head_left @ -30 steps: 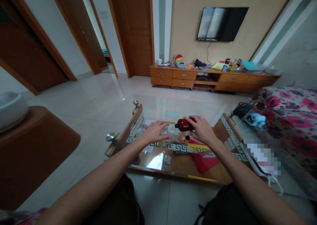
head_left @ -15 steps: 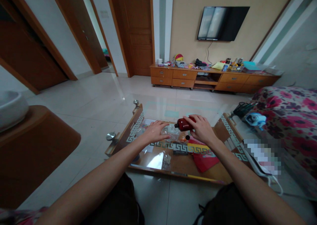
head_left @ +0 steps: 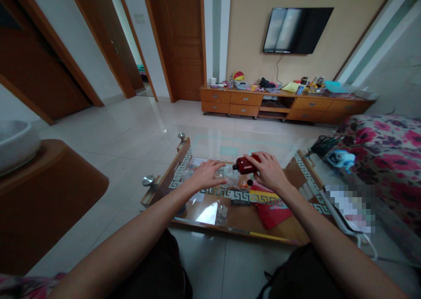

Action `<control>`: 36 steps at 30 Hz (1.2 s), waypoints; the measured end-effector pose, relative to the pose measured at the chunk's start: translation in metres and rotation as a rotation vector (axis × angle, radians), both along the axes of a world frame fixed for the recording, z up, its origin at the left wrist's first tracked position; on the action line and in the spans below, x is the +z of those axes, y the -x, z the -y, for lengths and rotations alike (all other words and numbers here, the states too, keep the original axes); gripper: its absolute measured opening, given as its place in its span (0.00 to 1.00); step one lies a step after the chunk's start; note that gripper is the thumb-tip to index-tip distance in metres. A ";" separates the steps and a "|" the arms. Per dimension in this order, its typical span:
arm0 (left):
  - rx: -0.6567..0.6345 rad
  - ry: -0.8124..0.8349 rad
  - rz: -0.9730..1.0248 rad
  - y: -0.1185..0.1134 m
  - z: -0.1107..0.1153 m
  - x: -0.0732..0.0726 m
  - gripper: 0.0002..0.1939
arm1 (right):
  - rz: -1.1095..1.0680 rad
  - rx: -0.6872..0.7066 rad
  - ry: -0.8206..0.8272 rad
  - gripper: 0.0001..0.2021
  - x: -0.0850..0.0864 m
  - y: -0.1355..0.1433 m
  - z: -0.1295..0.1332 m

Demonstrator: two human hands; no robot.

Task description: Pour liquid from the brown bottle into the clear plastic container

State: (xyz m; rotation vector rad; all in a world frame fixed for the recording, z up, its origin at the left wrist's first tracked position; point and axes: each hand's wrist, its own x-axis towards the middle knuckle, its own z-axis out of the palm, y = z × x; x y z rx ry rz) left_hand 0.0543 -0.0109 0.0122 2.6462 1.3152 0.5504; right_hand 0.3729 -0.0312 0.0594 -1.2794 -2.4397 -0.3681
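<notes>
Here's the dark red bottle (head_left: 246, 164), up over the middle of the coffee table (head_left: 237, 232), tipped onto its side with its narrow black neck pointing towards the table's left end. The right hand (head_left: 268, 169) has it, fingers curled closed around the bottle's base end. And across from the neck, also over the table, there's the left hand (head_left: 207, 176), wide open, thumb well apart from the fingers; clear plastic shows by its fingertips, and whether they touch it I can't tell. Just below the bottle, over the tabletop, a small black disc (head_left: 250, 182). Looking through the glass, a red sheet (head_left: 272, 214) lies in the table's right half, with clear plastic packaging (head_left: 222, 213) towards the near edge, left of it. Off the table's right end, a blue-and-white object (head_left: 342, 158) sits near a black basket (head_left: 320, 145), the flowered cover (head_left: 391, 145) beyond them. Past the table's far side runs the wooden TV cabinet (head_left: 243, 98), and above that, the wall-mounted television (head_left: 297, 30).
</notes>
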 end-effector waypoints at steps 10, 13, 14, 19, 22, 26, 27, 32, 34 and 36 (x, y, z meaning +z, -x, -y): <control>0.008 -0.003 -0.009 0.000 0.001 0.000 0.38 | -0.002 -0.001 0.004 0.45 -0.001 0.000 -0.001; 0.002 0.000 -0.004 0.000 0.001 0.000 0.37 | -0.004 0.002 0.007 0.45 0.000 0.001 0.000; 0.000 0.000 -0.003 0.000 0.001 0.000 0.37 | -0.001 0.001 0.004 0.45 0.001 0.002 0.000; 0.008 0.024 -0.032 0.001 0.002 0.003 0.38 | 0.058 -0.015 -0.022 0.45 0.005 0.003 0.002; 0.014 0.038 -0.053 0.001 0.002 0.004 0.39 | 0.085 -0.025 -0.028 0.44 0.006 0.004 0.003; 0.012 0.035 -0.055 0.001 0.003 0.004 0.38 | 0.102 -0.041 -0.037 0.42 0.006 0.004 0.003; 0.012 0.034 -0.055 0.001 0.003 0.004 0.38 | 0.107 -0.042 -0.036 0.42 0.006 0.004 0.003; 0.008 0.031 -0.052 0.001 0.002 0.003 0.39 | 0.111 -0.040 -0.034 0.42 0.006 0.004 0.003; 0.008 0.030 -0.050 0.001 0.002 0.003 0.39 | 0.108 -0.039 -0.039 0.42 0.006 0.004 0.003; 0.008 0.030 -0.050 0.001 0.002 0.003 0.39 | 0.108 -0.039 -0.045 0.42 0.005 0.004 0.003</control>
